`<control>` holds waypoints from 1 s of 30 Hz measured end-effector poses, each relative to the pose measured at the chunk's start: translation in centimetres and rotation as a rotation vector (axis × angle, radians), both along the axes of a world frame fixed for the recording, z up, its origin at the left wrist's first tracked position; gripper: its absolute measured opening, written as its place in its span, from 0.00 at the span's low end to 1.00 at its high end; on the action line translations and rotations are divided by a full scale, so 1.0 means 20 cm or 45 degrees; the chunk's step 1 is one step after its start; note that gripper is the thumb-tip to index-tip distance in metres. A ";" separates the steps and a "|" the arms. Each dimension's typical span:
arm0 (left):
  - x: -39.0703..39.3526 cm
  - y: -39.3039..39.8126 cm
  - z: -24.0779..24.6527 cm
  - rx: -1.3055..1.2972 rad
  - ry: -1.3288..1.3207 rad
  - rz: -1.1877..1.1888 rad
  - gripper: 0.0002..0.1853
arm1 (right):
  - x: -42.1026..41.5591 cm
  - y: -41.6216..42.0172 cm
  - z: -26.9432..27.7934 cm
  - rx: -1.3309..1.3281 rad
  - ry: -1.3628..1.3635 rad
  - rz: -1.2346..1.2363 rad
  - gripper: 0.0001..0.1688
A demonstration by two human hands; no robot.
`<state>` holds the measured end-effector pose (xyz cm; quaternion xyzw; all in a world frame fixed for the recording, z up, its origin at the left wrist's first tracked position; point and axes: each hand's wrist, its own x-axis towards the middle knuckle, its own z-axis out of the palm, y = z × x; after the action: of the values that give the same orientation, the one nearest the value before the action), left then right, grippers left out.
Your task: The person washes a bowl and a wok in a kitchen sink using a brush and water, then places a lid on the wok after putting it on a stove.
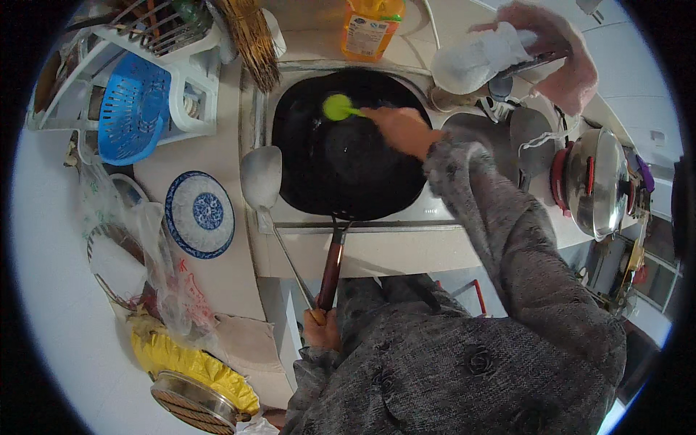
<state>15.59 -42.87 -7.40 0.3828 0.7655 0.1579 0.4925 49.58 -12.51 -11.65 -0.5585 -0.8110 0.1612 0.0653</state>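
Observation:
A black wok (348,179) sits on the stove, with glints on its dark inner surface. My right hand (402,130) reaches over it and grips the thin handle of a lime-green utensil with a round head (337,107). That head is inside the wok's far half; whether it touches the surface I cannot tell. Low in front of my body, my left hand (323,329) is closed around the wok's brown handle (331,277) together with the end of a metal spatula's handle. The metal spatula (262,176) lies along the wok's left side, its blade near the rim.
A blue-patterned plate (199,215) and plastic bags (157,261) lie on the left counter. Behind them stands a rack with a blue basket (133,109). A straw brush (250,43) and an orange bottle (372,30) are at the back. A lidded pot (598,185) stands right.

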 end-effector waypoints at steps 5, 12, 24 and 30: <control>-0.01 -0.01 -0.01 -0.012 -0.043 0.025 0.14 | -0.25 -0.22 -0.20 -0.246 0.583 -0.003 0.23; -0.02 -0.08 -0.10 0.156 0.004 0.004 0.15 | 0.18 -0.31 0.20 -0.710 -0.058 0.328 0.24; -0.02 -0.07 -0.08 -0.094 -0.123 0.068 0.15 | -0.16 -0.21 -0.23 -0.020 0.195 -0.114 0.29; 0.03 -0.02 -0.03 0.162 -0.228 0.046 0.17 | 0.00 -0.36 0.14 -0.659 -0.104 0.182 0.30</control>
<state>16.12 -43.32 -7.99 0.3839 0.7137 0.2486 0.5305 49.68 -19.77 -8.88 -0.5041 -0.7821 0.3448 -0.1239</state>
